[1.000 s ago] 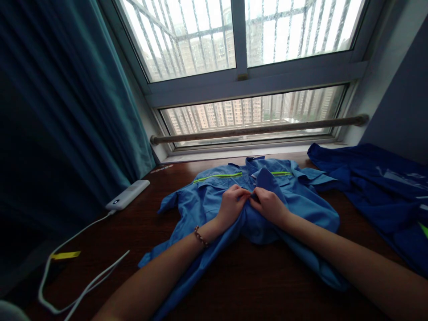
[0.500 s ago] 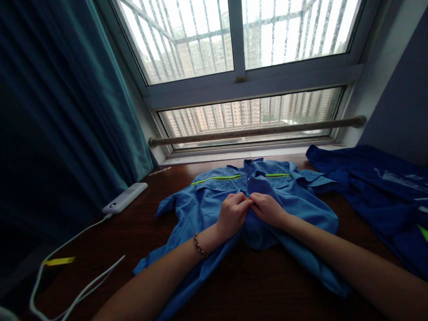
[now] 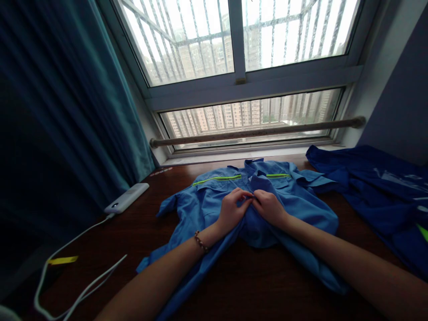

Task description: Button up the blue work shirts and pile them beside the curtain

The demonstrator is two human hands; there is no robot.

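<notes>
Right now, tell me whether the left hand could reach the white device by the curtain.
Probably yes, once the left hand leaves the light blue shirt: only its low folds and tabletop appear between hand and white device.

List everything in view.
Shirt: 1, light blue, on table
Stripes: 2, yellow-green, shirt chest
Garment: 1, dark blue, far right
Device: 1, white, table's left
Cable: 1, white, from device
Strip: 1, yellow, by cable
Corner thing: 1, whitish, unclear
Table: 1, brown, under shirt
Curtain: 1, blue, left
Wall: 1, bluish, right
Window: 1, grey, beyond table
Rail: 1, greyish, before window
Bars: several, grey, outside
Buildings: several, pale, outside
Bracelet: 1, brown, left wrist
Left hand: 1, pinching shirt
Right hand: 1, pinching shirt
</notes>
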